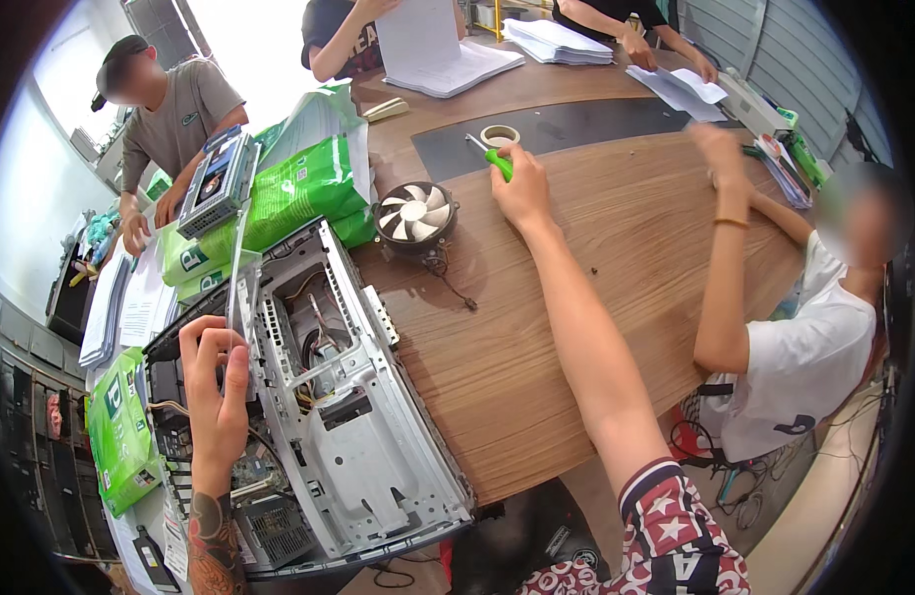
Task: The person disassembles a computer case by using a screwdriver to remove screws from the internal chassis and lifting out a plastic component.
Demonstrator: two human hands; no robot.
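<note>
A desktop computer case [368, 466] lies with its inside exposed at the left side of the table, showing a bare metal frame, cables and a power supply. My left hand [215, 397] is at its left part, fingers curled over the edge of the metal frame; the exact contact is partly hidden. Over the table, my right hand [525, 193] grips a screwdriver [501, 165] by its green handle, the shaft pointing up and left. Just beyond the tip sits a roll of tape [500, 134]. A round cooling fan [415, 212] with white blades and a loose cable stands between the case and my right hand.
Green paper packages [304, 183] lie behind the case, with a metal drive unit [218, 183] on top. Another green package [123, 426] is at the left. Paper stacks [557, 42] line the far side. Several people work around the table; one sits close at the right [795, 367].
</note>
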